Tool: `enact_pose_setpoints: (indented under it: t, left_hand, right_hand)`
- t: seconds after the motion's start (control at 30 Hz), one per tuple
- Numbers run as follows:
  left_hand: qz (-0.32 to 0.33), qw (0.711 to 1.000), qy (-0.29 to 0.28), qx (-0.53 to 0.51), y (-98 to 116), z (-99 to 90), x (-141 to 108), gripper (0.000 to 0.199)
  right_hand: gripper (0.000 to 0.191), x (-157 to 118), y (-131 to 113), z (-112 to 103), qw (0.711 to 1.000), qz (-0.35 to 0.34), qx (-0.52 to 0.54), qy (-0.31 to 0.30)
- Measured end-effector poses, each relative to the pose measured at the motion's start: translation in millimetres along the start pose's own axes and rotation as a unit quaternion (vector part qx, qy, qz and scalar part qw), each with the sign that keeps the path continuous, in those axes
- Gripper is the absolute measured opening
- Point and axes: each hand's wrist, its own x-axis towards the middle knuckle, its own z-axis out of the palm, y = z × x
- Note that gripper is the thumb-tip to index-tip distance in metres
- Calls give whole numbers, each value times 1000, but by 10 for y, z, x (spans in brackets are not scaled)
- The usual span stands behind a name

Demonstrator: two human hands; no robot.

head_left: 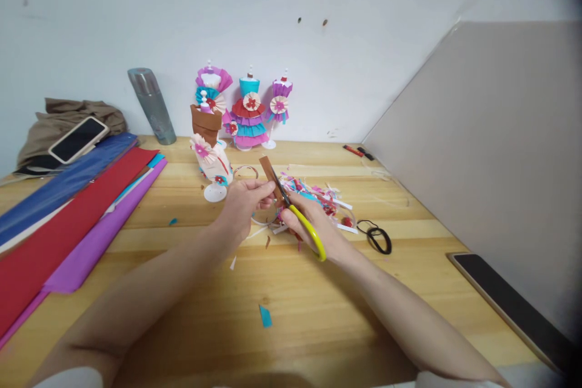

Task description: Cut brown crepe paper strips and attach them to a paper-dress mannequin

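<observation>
My left hand (248, 200) pinches a small strip of brown paper (267, 170) near the middle of the table. In my right hand (311, 221) is a pair of scissors with yellow handles (311, 233). The dark blades point up and left and lie along the brown strip, partly overlapping it. Just behind and right of the hands is a pile of colourful paper scraps (322, 197). A small dress form with a brown paper top (207, 127) and a pale skirt stands left of the strip, close behind my left hand.
More dress forms in paper dresses (249, 115) stand by the wall, beside a tilted-looking grey bottle (152, 106). Coloured paper sheets (82, 224) and a phone on brown cloth (78, 139) lie left. A black cord (379, 238) and a dark phone (504, 303) are right.
</observation>
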Motion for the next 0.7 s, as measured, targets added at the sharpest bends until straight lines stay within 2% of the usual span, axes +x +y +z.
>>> enact_pose_setpoints:
  t: [0.7]
  left_hand:
    - [2,1000,0,2,18,14,-7,25]
  right_hand:
    - [33,-4,38,44,1000,5,2,21]
